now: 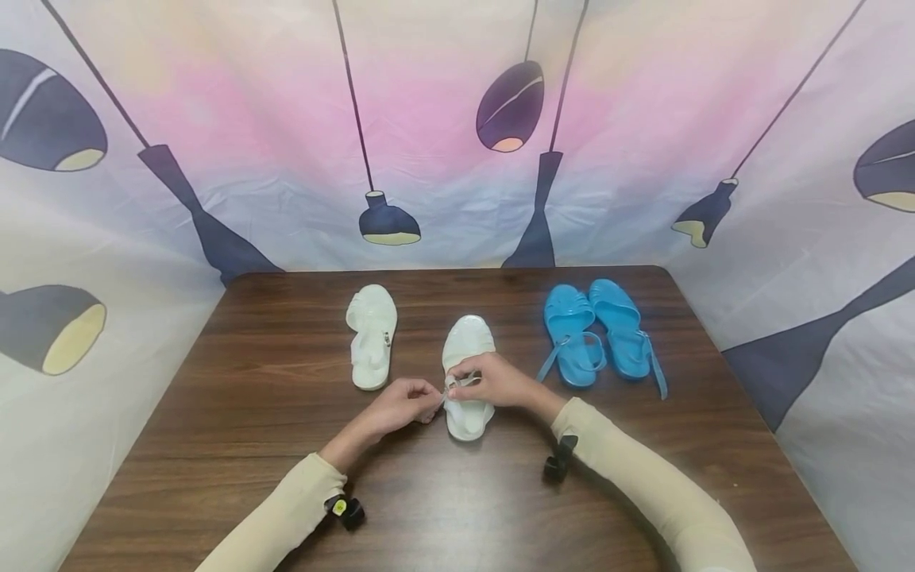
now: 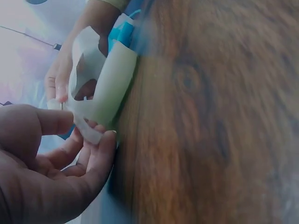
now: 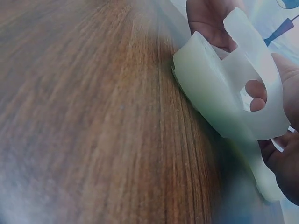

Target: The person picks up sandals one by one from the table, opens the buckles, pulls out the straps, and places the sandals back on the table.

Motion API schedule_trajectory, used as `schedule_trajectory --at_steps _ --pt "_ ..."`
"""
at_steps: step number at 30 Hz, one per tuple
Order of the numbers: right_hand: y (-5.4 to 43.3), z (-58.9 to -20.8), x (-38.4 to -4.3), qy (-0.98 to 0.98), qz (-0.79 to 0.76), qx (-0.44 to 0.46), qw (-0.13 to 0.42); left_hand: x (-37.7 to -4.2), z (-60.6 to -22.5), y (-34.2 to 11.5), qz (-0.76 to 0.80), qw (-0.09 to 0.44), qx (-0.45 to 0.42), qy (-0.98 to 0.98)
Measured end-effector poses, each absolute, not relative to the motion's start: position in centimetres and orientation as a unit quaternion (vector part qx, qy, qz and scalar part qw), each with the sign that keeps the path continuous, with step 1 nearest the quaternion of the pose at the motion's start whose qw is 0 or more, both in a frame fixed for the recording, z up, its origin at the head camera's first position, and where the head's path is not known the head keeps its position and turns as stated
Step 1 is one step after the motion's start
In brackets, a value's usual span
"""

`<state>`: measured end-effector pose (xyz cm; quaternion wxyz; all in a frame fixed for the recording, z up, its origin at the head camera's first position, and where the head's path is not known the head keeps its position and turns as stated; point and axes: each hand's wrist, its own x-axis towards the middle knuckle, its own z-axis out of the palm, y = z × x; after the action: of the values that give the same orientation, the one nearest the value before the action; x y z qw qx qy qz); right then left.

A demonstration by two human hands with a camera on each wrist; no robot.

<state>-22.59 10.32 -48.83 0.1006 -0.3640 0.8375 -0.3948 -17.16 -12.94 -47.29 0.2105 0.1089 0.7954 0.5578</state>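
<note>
A white sandal [image 1: 468,338] lies in the middle of the table, toe pointing away from me. My right hand [image 1: 503,383] reaches over it from the right and pinches the ankle strap by its small metal buckle [image 1: 451,382]. From the left side, my left hand [image 1: 402,407] holds the strap's free end between thumb and fingers. That strap end [image 2: 92,135] lies across the left fingertips in the left wrist view. The sandal's heel part [image 3: 198,70] shows close up in the right wrist view, with right-hand fingers behind the strap opening.
A second white sandal [image 1: 372,349], its strap at the buckle, lies to the left. Two blue sandals [image 1: 568,306] with loose straps lie side by side on the right. The brown wooden table [image 1: 286,334] ends at a lamp-patterned curtain [image 1: 443,159].
</note>
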Motion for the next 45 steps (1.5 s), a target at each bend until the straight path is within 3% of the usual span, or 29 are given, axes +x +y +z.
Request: schedule_trajectory --at_steps 29,45 --pt "10.06 -49.16 -22.39 0.836 -0.414 -0.340 0.117 -17.15 -47.54 -13.19 0.551 0.226 0.101 0.797" --pt "9.82 -48.98 -22.19 0.831 -0.414 -0.356 0.104 -17.70 -48.17 -12.65 0.589 0.207 0.111 0.773"
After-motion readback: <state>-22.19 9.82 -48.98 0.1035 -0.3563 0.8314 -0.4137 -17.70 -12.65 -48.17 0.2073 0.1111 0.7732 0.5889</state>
